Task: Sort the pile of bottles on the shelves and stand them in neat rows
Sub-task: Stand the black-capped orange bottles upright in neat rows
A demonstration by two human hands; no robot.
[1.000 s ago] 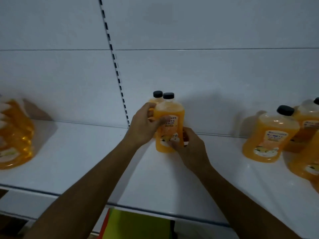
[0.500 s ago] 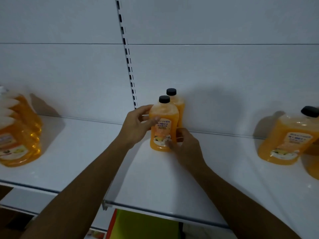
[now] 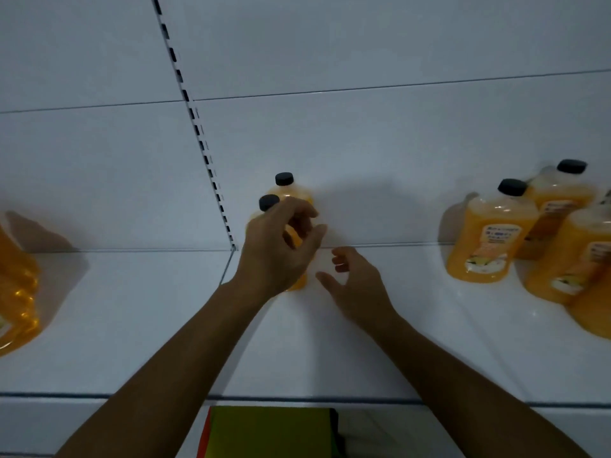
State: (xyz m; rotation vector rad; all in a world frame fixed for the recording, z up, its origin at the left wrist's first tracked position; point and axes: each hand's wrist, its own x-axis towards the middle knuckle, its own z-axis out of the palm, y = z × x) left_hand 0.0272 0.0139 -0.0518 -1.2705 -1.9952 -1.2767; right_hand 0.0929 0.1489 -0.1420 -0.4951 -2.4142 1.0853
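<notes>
Two orange-liquid bottles with black caps stand one behind the other on the white shelf (image 3: 132, 325), next to the slotted upright. My left hand (image 3: 277, 246) covers most of the front bottle (image 3: 268, 203); its fingers are loosely curled with a gap between them, and it holds nothing that I can see. The rear bottle (image 3: 287, 180) shows its cap and shoulder above that hand. To the right of the pair, my right hand (image 3: 353, 282) hovers just over the shelf with relaxed fingers, touching no bottle.
Larger orange bottles (image 3: 489, 246) crowd the right end of the shelf, some leaning on each other. More orange bottles (image 3: 16, 292) lie at the far left. The slotted upright (image 3: 198, 133) runs up the back wall. A green and red object (image 3: 271, 431) sits below the shelf edge.
Both hands held the front bottle a moment ago and have let go. The right hand has drawn away to the right. The bottle now stands in front of the rear one.
</notes>
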